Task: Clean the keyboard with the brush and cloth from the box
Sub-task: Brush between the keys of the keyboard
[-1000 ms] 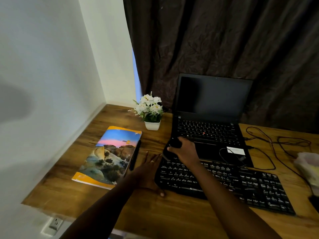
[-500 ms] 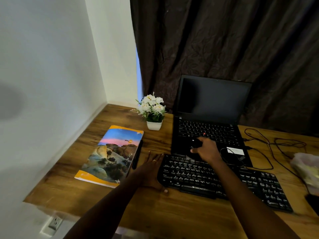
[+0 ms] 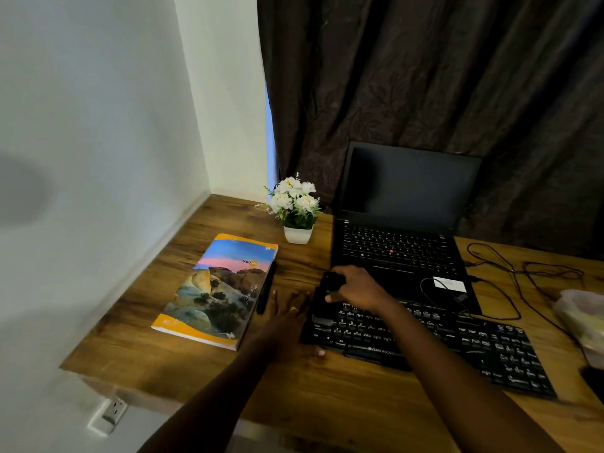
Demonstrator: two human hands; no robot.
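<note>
A black external keyboard (image 3: pixel 457 348) lies across the wooden desk in front of the laptop. My right hand (image 3: pixel 356 289) grips a black brush (image 3: pixel 328 284) and holds it over the keyboard's far left corner. My left hand (image 3: pixel 287 317) lies flat on the desk with fingers spread, its thumb side against the keyboard's left end. The brush's bristles are too dark to make out. No cloth or box is plainly visible.
An open black laptop (image 3: pixel 402 230) stands behind the keyboard. A colourful book (image 3: pixel 219 289) with a black pen (image 3: pixel 266 287) beside it lies at the left. A white flower pot (image 3: pixel 297 214) sits at the back. Cables (image 3: pixel 523 273) and a pale bag (image 3: pixel 581 318) are at the right.
My right hand swept the brush right along the keyboard's far edge, then came back to the far left corner. My left hand has stayed flat at the keyboard's left end.
</note>
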